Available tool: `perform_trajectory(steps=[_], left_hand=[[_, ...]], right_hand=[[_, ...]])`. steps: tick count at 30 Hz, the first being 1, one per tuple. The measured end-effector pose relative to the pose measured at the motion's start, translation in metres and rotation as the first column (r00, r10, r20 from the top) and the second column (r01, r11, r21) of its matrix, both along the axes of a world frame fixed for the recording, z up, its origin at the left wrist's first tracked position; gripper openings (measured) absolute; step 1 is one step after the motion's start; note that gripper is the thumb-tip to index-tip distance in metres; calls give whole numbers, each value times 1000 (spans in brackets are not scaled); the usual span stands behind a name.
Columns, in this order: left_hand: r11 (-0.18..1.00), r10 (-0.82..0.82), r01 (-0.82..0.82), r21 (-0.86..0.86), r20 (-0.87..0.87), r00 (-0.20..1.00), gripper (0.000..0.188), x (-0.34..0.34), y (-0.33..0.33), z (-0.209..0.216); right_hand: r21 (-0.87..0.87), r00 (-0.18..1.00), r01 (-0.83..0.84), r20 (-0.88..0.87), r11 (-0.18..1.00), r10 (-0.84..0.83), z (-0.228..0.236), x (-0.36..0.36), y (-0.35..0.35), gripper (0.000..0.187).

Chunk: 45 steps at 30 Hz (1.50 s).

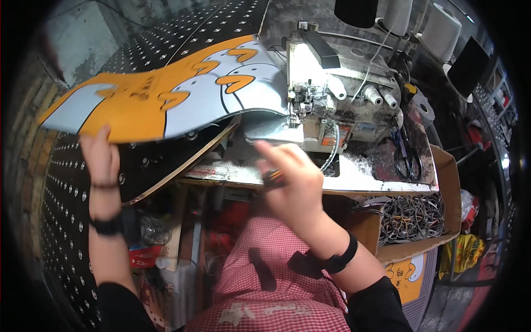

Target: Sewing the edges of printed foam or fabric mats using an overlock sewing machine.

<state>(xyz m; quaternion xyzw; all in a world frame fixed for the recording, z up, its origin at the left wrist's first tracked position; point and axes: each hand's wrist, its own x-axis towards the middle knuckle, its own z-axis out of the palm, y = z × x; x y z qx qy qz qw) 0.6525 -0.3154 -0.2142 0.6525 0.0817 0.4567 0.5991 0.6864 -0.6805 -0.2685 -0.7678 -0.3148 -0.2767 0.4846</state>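
A flexible orange mat (130, 119) printed with white ducks lies over the dotted black surface, its right end up against the lit needle area of an industrial sewing machine (301, 102). At the mat's near left edge, my left hand (101, 157) pinches the border, thumb on top. My right hand (296, 180) is raised in front of the machine's metal plate (274, 131), apart from the mat. Its index finger points forward while the other fingers curl round a small dark object with orange marks (273, 178), too blurred to name.
Black-handled scissors (406, 157) lie on the machine table (359, 171) at right. Below is a cardboard box (449, 191) of tangled trimmings (409, 218). Thread cones (441, 33) stand behind the machine. Another orange mat (406, 279) is low at right.
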Motion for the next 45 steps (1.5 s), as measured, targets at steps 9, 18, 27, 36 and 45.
perform_trajectory(steps=[9, 18, 27, 36, 45], left_hand=[[867, -185, 300, -398, 302, 935, 60, -168, -116, -5], [681, 171, -73, -729, 61, 983, 65, -153, -127, -34], [773, 101, -21, -634, 91, 991, 74, -236, -138, -36], [822, -359, 397, -409, 169, 918, 73, -251, -164, -48], [804, -371, 404, -435, 164, 914, 69, -237, -166, -58]], right_hand=[[27, 684, -720, -148, 694, 715, 58, -57, 46, 14], [65, 949, 210, -256, 976, -187, 19, -9, -2, 22], [124, 822, 82, -569, 989, 3, -18, 24, -1, 48], [166, 847, 85, -532, 983, 16, -27, 21, -17, 42], [226, 912, 42, -406, 973, 55, -50, -3, -25, 40]])
